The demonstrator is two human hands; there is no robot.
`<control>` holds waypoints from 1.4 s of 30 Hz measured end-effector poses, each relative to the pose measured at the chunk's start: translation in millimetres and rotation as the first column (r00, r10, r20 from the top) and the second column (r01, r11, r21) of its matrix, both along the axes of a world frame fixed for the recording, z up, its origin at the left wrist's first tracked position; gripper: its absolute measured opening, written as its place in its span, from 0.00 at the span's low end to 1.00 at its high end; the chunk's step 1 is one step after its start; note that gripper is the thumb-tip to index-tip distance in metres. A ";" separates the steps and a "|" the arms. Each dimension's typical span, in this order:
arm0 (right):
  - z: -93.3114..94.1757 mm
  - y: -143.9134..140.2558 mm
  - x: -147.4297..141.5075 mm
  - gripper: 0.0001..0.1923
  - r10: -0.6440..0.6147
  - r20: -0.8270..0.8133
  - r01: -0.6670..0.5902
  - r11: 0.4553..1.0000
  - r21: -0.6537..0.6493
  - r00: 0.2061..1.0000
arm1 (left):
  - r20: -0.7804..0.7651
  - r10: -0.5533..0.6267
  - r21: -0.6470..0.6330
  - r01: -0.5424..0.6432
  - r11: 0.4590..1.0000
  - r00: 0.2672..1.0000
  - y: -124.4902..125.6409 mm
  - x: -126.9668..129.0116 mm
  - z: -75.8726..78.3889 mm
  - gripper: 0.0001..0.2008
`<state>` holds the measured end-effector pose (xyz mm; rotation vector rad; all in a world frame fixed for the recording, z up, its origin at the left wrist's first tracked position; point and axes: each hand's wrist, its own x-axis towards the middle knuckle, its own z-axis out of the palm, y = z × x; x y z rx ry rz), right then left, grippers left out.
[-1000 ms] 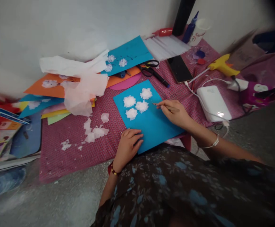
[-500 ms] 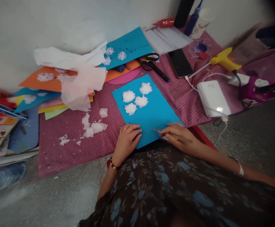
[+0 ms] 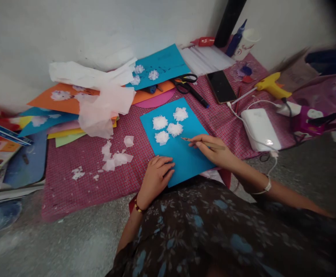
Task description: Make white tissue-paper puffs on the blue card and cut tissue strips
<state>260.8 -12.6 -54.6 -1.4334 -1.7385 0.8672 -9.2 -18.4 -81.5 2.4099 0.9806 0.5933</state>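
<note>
The right hand has its fingers closed on a slim tool, pencil or brush, I cannot tell which; its tip is over a blue sheet, just beside the nearest of four white puffs, and whether it touches the paper is unclear. The left hand lies palm down at the sheet's near left edge, fingers slightly spread and gripping nothing visible. The sheet lies on the red-checked desk, at the edge next to the person's dark floral top, with the puffs grouped in its far left part. Torn paper scraps are scattered to its left. Beyond it are scissors, a marker and a second blue sheet bearing three smaller puffs. To the right lie a phone, a white power bank and a yellow glue gun.
</note>
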 end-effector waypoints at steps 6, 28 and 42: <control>-1.9 7.0 -1.9 0.12 -0.002 0.062 0.001 1.000 0.027 0.998 | -0.001 -0.009 -0.012 0.009 1.000 1.000 0.5 -0.5 -0.1 0.10; -7.8 13.7 0.7 0.14 0.095 0.111 -0.112 0.982 0.152 0.989 | -0.001 -0.010 -0.017 0.010 1.000 1.000 0.8 -0.5 0.8 0.10; 3.1 -4.4 16.0 0.12 0.044 0.161 -0.060 0.994 0.093 0.986 | -0.002 -0.006 -0.024 0.005 1.000 1.000 1.6 -0.3 0.8 0.10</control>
